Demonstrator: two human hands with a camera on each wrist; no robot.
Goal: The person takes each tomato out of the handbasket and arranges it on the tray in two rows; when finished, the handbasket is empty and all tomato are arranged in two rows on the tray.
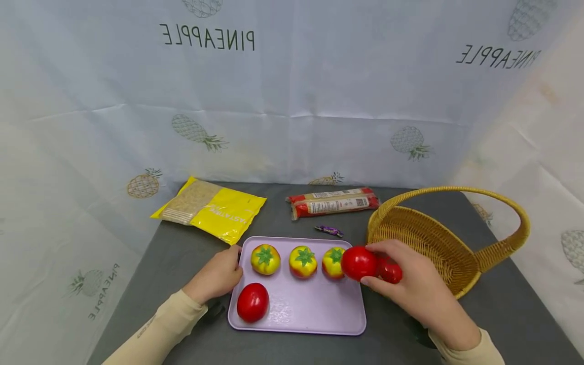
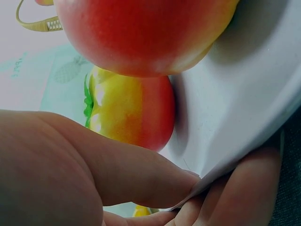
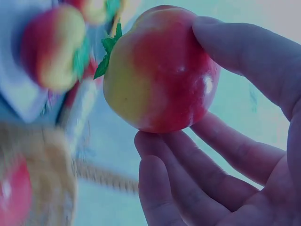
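In the head view my left hand [image 1: 218,274] is at the left side of a pale purple tray [image 1: 310,314]; the left wrist view shows its thumb and fingers pinching the rim. Three yellow-and-red toy tomatoes with green leaf tops, a left one [image 1: 265,259], a middle one [image 1: 303,262] and a right one [image 1: 333,263], stand in a row on the tray. A fourth, red side showing [image 1: 253,302], lies at its near left corner. My right hand [image 1: 412,281] grips another toy tomato [image 3: 162,70] between thumb and fingertips, raised over the tray's right edge.
A wicker basket [image 1: 420,223] with a tall handle stands to the right, a red toy tomato [image 3: 14,193] at it. Behind the tray lie a yellow bag [image 1: 223,213], a red-and-clear packet [image 1: 335,203] and a small purple-wrapped candy [image 1: 329,231]. A printed cloth [image 1: 292,91] hangs behind.
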